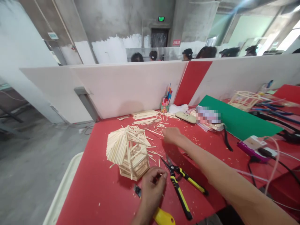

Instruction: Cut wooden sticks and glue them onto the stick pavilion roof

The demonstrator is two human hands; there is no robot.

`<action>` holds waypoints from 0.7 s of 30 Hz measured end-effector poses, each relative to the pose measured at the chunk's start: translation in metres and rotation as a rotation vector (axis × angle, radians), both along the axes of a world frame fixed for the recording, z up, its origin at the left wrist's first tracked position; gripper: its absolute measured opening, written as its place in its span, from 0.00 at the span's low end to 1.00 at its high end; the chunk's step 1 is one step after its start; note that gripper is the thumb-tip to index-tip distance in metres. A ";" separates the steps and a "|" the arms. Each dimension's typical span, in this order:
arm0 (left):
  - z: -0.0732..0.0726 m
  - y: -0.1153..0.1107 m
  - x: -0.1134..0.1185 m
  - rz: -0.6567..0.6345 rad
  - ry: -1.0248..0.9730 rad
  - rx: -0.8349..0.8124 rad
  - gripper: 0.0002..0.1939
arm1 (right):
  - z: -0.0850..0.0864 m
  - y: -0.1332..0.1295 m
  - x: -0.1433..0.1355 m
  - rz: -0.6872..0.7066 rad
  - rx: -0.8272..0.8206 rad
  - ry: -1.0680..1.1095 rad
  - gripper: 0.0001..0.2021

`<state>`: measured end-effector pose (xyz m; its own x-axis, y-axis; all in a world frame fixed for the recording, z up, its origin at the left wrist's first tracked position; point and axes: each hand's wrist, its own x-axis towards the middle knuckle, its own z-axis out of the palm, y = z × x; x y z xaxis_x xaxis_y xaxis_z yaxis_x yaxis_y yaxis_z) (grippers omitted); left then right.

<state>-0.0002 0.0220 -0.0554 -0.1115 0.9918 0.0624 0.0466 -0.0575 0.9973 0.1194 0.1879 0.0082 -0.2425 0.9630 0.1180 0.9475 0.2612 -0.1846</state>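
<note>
A small house-like model of pale wooden sticks [127,150] stands on the red table, its roof covered on the left and open framework on the right. Close to its front right corner, my left hand [152,184] is closed in a pinch; what is between thumb and forefinger is too small to name. Beyond it, my right hand [172,136] reaches out with closed fingers, and a thin wooden stick [154,132] runs out leftward from them. Yellow-and-black garden shears [175,175] lie with blades parted, right of my left hand. A yellow utility knife [164,217] lies partly under my left hand.
Loose sticks [145,115] lie behind the model, beside a pen cup [165,107] and a pale oblong case [186,117]. A green board [234,120], a purple power strip [254,151] and cables occupy the right side. A white partition [131,90] bounds the table's back.
</note>
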 end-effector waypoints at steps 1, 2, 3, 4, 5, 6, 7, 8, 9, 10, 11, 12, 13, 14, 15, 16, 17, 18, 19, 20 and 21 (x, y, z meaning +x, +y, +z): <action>-0.002 -0.001 0.001 -0.009 0.001 -0.002 0.11 | 0.006 -0.008 0.013 0.006 -0.039 -0.042 0.14; -0.003 -0.002 0.003 -0.023 0.007 -0.008 0.12 | 0.013 -0.018 0.028 0.005 -0.058 -0.075 0.10; -0.004 -0.004 0.004 -0.040 0.026 -0.011 0.13 | 0.020 -0.030 0.044 -0.003 -0.062 -0.100 0.08; -0.003 -0.005 0.006 -0.062 0.064 -0.005 0.14 | 0.027 -0.043 0.061 -0.013 -0.053 -0.113 0.09; -0.001 -0.007 0.008 -0.079 0.130 0.029 0.16 | 0.034 -0.057 0.078 -0.033 -0.041 -0.119 0.11; 0.002 -0.010 0.010 -0.089 0.229 0.100 0.18 | 0.039 -0.072 0.094 -0.051 -0.028 -0.116 0.13; 0.008 -0.013 0.012 -0.104 0.340 0.201 0.20 | 0.044 -0.087 0.108 -0.058 -0.010 -0.090 0.14; 0.015 -0.016 0.014 -0.128 0.422 0.313 0.18 | 0.048 -0.102 0.120 -0.041 0.000 -0.043 0.14; 0.022 -0.020 0.017 -0.129 0.472 0.414 0.13 | 0.052 -0.117 0.130 -0.006 -0.003 0.014 0.15; 0.031 -0.025 0.020 -0.091 0.506 0.511 0.08 | 0.055 -0.132 0.136 0.046 -0.019 0.080 0.16; 0.039 -0.029 0.023 -0.071 0.551 0.574 0.07 | 0.058 -0.145 0.140 0.111 -0.050 0.147 0.16; 0.046 -0.033 0.025 -0.058 0.578 0.629 0.12 | 0.060 -0.157 0.141 0.182 -0.094 0.209 0.16; 0.053 -0.037 0.028 -0.088 0.589 0.645 0.16 | 0.062 -0.167 0.140 0.248 -0.142 0.268 0.17; 0.058 -0.041 0.031 -0.150 0.579 0.636 0.18 | 0.064 -0.175 0.137 0.305 -0.184 0.330 0.17; 0.062 -0.044 0.032 -0.212 0.554 0.609 0.18 | 0.066 -0.182 0.133 0.345 -0.216 0.396 0.18; 0.065 -0.048 0.034 -0.261 0.527 0.569 0.17 | 0.067 -0.186 0.129 0.366 -0.237 0.466 0.17; 0.067 -0.051 0.034 -0.284 0.501 0.527 0.16 | 0.067 -0.189 0.125 0.370 -0.243 0.540 0.16; 0.069 -0.054 0.034 -0.278 0.479 0.489 0.15 | 0.065 -0.190 0.121 0.359 -0.241 0.613 0.15; 0.070 -0.058 0.032 -0.254 0.466 0.451 0.14 | 0.062 -0.190 0.117 0.347 -0.235 0.682 0.15; 0.070 -0.061 0.030 -0.223 0.457 0.413 0.12 | 0.058 -0.189 0.114 0.344 -0.232 0.745 0.14; 0.070 -0.064 0.027 -0.194 0.446 0.374 0.10 | 0.052 -0.187 0.110 0.339 -0.231 0.804 0.14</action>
